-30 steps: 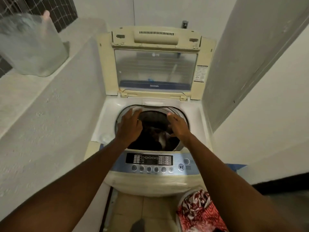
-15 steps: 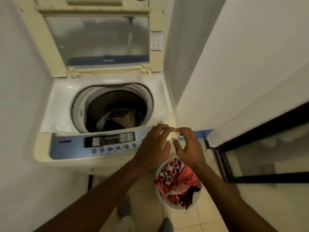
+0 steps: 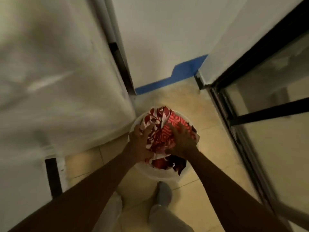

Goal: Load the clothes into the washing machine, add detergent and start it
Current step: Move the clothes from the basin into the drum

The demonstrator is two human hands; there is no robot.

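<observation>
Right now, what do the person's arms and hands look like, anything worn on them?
Both forearms are bare to the frame edge, with no sleeves in view. The left hand and right hand wear no gloves; no rings, watch or bands show, though the picture is blurred.

Red-white patterned clothes (image 3: 160,131) heaped in white bucket (image 3: 165,173) on floor, beside washing machine (image 3: 58,81).

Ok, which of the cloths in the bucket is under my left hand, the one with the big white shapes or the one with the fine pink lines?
The red cloth with big white shapes; your left hand rests on it.
</observation>
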